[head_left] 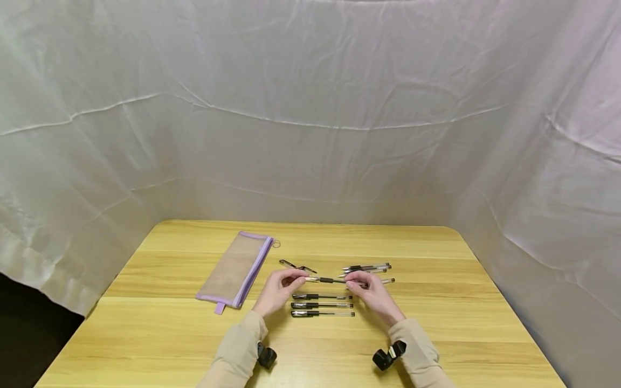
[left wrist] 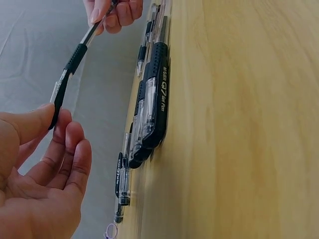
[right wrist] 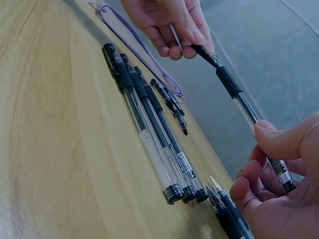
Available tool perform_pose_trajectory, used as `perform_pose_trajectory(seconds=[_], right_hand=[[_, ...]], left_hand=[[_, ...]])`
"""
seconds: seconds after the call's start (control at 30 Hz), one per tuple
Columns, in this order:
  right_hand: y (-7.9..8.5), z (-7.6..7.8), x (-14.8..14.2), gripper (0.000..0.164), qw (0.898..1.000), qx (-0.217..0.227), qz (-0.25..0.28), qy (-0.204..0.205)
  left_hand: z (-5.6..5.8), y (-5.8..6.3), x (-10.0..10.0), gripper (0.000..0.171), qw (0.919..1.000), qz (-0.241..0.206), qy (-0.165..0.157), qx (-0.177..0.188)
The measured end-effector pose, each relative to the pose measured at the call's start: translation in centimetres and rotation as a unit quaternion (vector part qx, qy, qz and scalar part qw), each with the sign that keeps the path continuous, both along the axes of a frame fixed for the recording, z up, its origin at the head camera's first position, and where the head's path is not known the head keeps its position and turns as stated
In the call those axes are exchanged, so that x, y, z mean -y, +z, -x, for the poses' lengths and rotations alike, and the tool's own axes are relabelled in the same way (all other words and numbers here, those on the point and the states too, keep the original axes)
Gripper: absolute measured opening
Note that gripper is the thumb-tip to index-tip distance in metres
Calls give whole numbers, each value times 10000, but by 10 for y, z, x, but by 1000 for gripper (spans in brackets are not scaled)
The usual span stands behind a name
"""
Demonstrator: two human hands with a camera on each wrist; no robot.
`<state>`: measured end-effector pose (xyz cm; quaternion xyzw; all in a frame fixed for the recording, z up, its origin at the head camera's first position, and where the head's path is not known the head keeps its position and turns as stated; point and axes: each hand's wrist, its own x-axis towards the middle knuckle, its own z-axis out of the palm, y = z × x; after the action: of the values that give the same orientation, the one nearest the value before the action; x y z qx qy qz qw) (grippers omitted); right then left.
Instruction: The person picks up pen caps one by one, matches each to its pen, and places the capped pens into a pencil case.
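Observation:
A clear gel pen with a black grip [head_left: 326, 280] is held level above the table between both hands. My left hand [head_left: 277, 293] pinches its capped end between thumb and fingers, and the black clip of the cap [left wrist: 59, 97] shows in the left wrist view. At the other end, my right hand [head_left: 372, 295] grips the clear barrel [right wrist: 247, 110] near its black end plug. Just below the hands, three capped gel pens [head_left: 315, 305] lie side by side. Uncapped pens [head_left: 366, 267] lie beyond my right hand, their tips pointing left.
A mesh zip pouch with purple edging [head_left: 233, 264] lies flat to the left, a ring [head_left: 276, 243] at its far corner. Loose pen caps [head_left: 287, 263] rest beyond my left hand. The wooden table [head_left: 194, 345] is bordered by pale hanging cloth [head_left: 310, 161].

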<state>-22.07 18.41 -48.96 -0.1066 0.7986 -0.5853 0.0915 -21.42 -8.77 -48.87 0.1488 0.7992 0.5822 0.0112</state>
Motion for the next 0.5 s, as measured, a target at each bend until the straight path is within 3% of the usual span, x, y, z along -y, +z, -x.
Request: perform_pose_trajectory(seconds=[0.5], right_hand=[[1,-3,5,26,9999,-96,-75,48]], left_hand=[[-3,6,-5,21,9998,165,80,-115]])
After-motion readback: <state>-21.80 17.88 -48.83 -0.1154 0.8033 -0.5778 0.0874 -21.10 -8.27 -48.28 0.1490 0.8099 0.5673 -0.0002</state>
